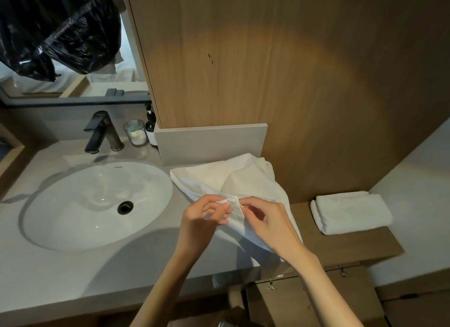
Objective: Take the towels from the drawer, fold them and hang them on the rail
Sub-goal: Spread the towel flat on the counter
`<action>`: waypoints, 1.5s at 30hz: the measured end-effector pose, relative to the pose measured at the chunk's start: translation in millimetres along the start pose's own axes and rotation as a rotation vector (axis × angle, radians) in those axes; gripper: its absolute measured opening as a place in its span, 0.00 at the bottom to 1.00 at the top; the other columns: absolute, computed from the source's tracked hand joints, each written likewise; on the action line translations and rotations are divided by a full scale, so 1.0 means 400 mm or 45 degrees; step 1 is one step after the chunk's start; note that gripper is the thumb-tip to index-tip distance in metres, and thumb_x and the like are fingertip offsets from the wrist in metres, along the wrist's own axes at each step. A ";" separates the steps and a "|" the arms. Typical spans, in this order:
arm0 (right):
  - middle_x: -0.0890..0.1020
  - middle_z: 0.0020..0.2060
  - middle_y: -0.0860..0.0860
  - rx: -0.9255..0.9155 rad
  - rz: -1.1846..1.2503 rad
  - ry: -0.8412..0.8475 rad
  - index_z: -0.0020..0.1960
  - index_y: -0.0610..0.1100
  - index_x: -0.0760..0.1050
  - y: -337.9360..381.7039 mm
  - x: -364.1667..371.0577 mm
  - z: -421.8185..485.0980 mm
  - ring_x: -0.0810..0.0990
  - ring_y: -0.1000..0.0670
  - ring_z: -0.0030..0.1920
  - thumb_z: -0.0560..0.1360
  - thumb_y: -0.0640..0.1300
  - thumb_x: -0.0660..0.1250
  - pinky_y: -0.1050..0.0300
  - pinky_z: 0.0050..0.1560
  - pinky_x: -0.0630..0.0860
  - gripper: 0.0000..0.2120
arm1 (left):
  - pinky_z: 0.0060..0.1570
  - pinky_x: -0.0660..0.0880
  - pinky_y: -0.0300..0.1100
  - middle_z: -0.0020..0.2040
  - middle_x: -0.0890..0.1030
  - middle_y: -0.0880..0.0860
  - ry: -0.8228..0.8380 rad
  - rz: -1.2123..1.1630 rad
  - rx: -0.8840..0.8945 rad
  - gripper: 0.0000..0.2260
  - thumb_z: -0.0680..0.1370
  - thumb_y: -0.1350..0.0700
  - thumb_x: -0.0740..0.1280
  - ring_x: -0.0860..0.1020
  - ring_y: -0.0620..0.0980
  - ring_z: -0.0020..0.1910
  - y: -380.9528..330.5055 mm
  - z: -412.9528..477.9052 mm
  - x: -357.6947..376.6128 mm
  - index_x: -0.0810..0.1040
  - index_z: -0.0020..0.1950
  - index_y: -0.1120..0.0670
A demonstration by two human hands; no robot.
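A loose white towel [219, 175] lies crumpled on the grey counter [60, 273], right of the sink, with part of it hanging over the front edge. My left hand [202, 219] and my right hand [270, 222] meet above it, and both pinch the same bunched corner of the towel between fingertips and thumb. A second white towel [350, 212], folded into a neat block, rests on the wooden ledge [341, 246] to the right. No rail is in view. Below the ledge an opened wooden drawer or lid [304, 300] with metal hinges shows.
A white oval sink [73, 205] fills the counter's left half, with a dark tap [99, 132] behind it. A glass jar [135, 132] and a dark pump bottle [151, 129] stand beside a wooden wall panel [267, 71]. A black plastic bag [56, 27] hangs at top left.
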State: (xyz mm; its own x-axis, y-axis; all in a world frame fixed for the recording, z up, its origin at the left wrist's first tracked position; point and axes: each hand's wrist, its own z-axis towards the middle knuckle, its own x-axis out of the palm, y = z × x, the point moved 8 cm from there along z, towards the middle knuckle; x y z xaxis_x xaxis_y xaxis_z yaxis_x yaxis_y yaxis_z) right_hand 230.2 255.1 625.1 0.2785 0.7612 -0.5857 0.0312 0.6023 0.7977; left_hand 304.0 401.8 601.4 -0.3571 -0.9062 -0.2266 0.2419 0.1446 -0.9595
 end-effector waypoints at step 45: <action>0.78 0.49 0.63 0.291 -0.138 -0.755 0.59 0.50 0.73 -0.258 -0.689 -0.791 0.77 0.63 0.49 0.82 0.44 0.59 0.56 0.47 0.77 0.08 | 0.41 0.61 0.46 0.42 0.79 0.54 0.165 1.426 0.542 0.06 0.70 0.62 0.75 0.73 0.55 0.39 -0.086 -0.364 0.340 0.80 0.44 0.56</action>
State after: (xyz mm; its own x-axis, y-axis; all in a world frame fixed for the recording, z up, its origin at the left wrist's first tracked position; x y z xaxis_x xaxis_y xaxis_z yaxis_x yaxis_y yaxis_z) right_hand -153.5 59.1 658.7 0.7438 0.3973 -0.5375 0.2744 0.5517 0.7876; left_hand 115.7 331.4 579.1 0.1591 -0.3113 -0.9369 0.7450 0.6606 -0.0929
